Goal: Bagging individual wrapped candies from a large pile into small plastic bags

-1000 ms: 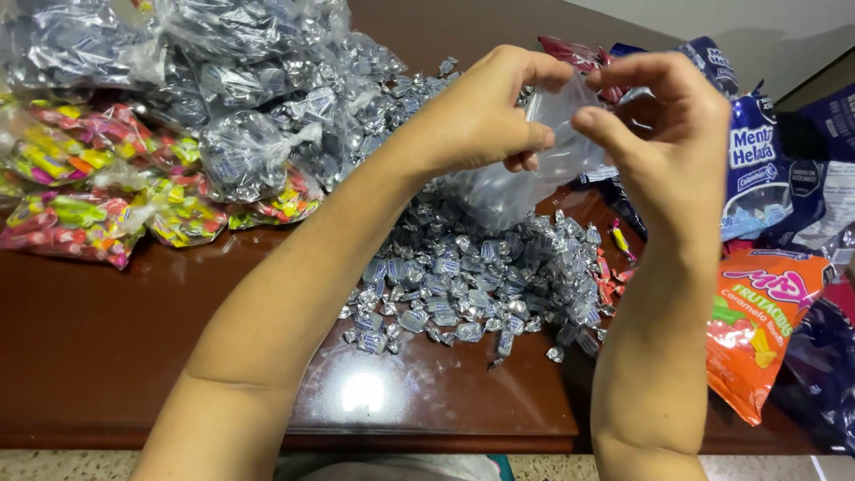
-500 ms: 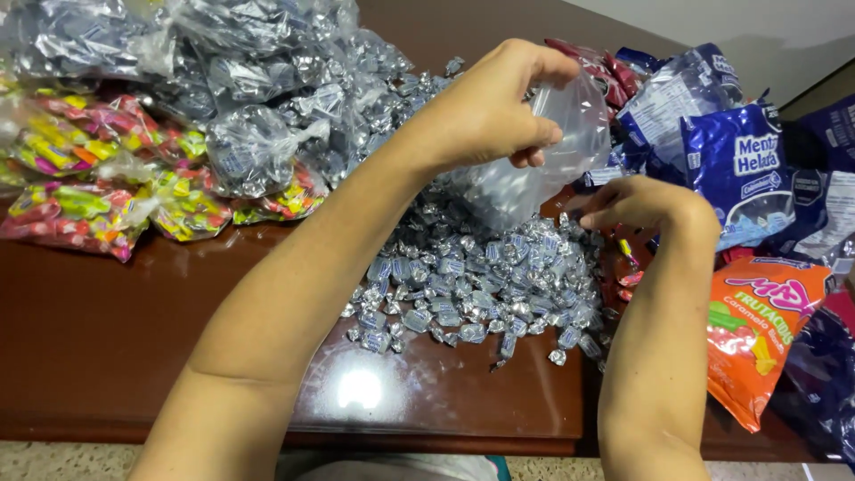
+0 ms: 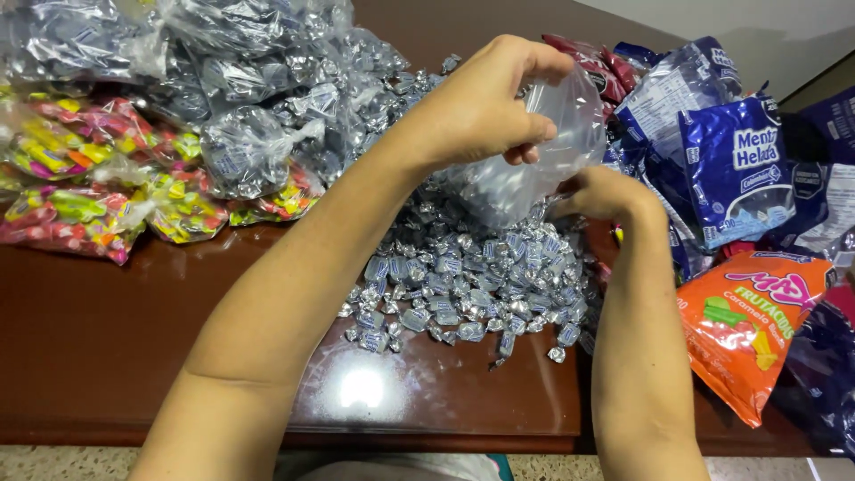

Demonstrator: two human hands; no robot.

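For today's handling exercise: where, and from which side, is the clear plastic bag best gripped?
Probably at its open top rim, from above. The left hand already pinches that rim, and the clear plastic bag hangs limp below it over the pile of silver candies, so its soft body gives little purchase.

Two hands in shot, one clear plastic bag (image 3: pixel 543 151) between them. One orange candy bag (image 3: pixel 748 330) at 4 o'clock, at least three blue ones (image 3: pixel 739 169) at 2. Loose silver candies (image 3: pixel 472 285): too many to count.
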